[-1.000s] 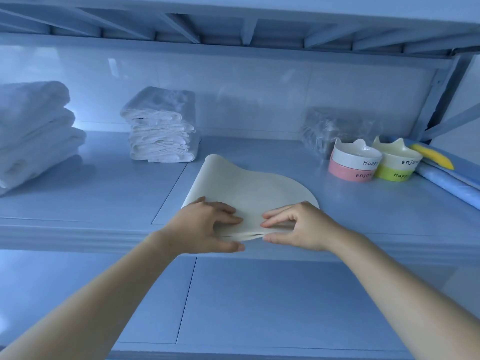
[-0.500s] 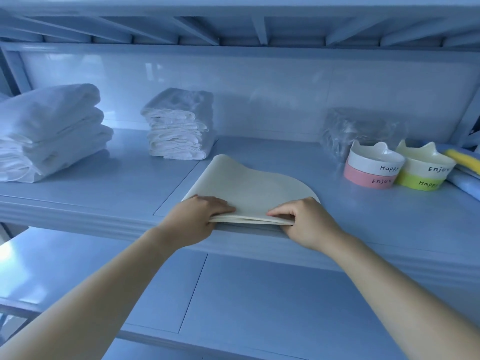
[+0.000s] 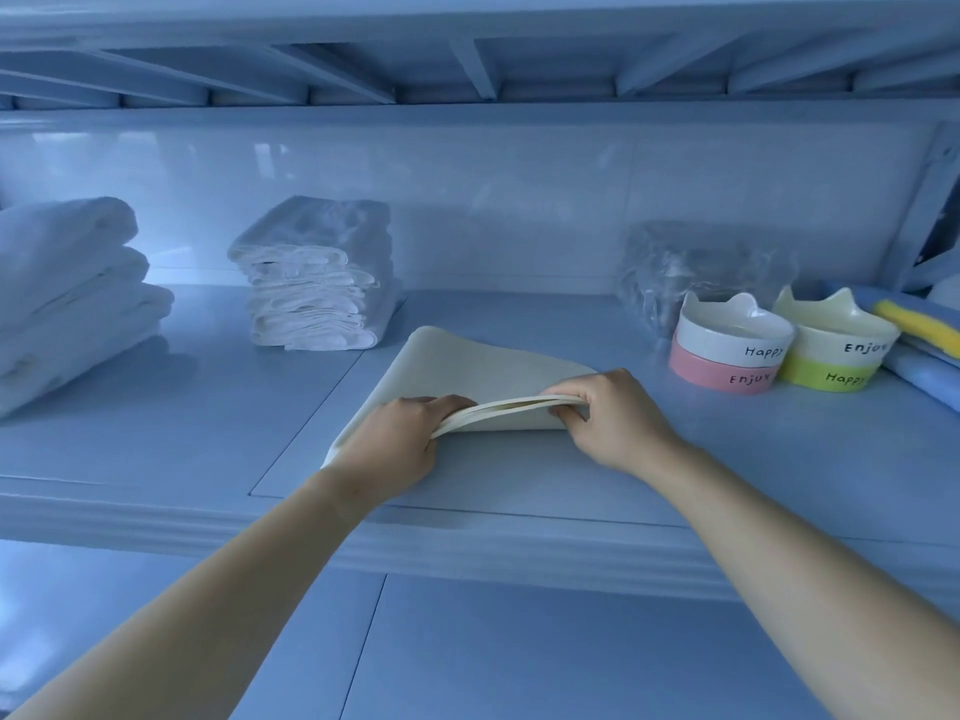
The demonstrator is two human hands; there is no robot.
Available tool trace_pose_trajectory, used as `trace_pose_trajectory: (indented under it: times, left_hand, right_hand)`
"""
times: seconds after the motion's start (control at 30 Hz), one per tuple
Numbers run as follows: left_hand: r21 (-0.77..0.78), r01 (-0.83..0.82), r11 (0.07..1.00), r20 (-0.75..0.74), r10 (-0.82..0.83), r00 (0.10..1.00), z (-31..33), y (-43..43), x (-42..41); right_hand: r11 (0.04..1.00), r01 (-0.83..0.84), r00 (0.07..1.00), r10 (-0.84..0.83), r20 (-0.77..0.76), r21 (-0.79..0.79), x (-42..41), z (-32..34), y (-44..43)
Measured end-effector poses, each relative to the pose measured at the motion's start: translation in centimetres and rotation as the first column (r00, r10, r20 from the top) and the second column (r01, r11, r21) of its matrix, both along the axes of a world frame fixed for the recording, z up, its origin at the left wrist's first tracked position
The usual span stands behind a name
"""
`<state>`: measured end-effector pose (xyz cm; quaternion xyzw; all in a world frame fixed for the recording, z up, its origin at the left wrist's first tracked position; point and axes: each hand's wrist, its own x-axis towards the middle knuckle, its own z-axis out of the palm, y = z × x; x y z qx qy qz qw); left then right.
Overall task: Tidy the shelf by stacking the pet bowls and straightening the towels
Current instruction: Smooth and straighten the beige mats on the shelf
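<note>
The left hand (image 3: pixel 395 439) and right hand (image 3: pixel 613 418) both pinch the near edge of a cream sheet (image 3: pixel 467 366), perhaps a towel, mid-shelf (image 3: pixel 208 433); bowls (image 3: pixel 727 345) stand stacked at right. Next: press it flat, edges square.

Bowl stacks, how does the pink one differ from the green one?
The pink stack has a white bowl on a pink one; the green stack has a cream bowl on a green one. The pink stack reads Happy over Enjoy, the green stack Enjoy over Happy. Both are two high, with cat-ear rims.
</note>
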<state>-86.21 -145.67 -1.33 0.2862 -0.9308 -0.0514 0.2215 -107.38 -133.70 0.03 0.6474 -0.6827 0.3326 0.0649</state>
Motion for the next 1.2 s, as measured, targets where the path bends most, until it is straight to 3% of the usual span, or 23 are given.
trace_pose_trajectory:
  times: [0.4,0.63,0.83,1.13,1.2]
  left_hand:
    - [-0.018,0.076,0.997,-0.072,-0.077,0.994,1.1,-5.8,-6.9]
    - [-0.044,0.163,0.986,0.032,-0.162,0.986,1.8,-8.5,-8.1]
    - [-0.038,0.151,0.988,0.138,-0.145,0.98,2.0,-7.5,-7.9]
    - [0.011,0.174,0.985,0.17,-0.173,0.97,1.5,-1.9,-6.0]
    - [0.033,0.215,0.976,0.217,-0.217,0.952,0.8,-0.7,-5.8]
  right_hand:
    - [0.989,0.146,0.989,-0.145,-0.018,0.02,-5.0,1.1,-4.8]
    - [0.962,0.212,0.975,-0.197,-0.103,0.171,-6.1,2.2,-5.9]
    - [0.951,0.172,0.979,-0.136,-0.151,0.258,-4.4,2.6,-6.2]
    - [0.975,0.158,0.957,-0.113,-0.266,0.157,-2.3,1.2,-2.1]
    - [0.966,0.147,0.959,-0.087,-0.27,0.21,-2.1,0.4,-1.1]
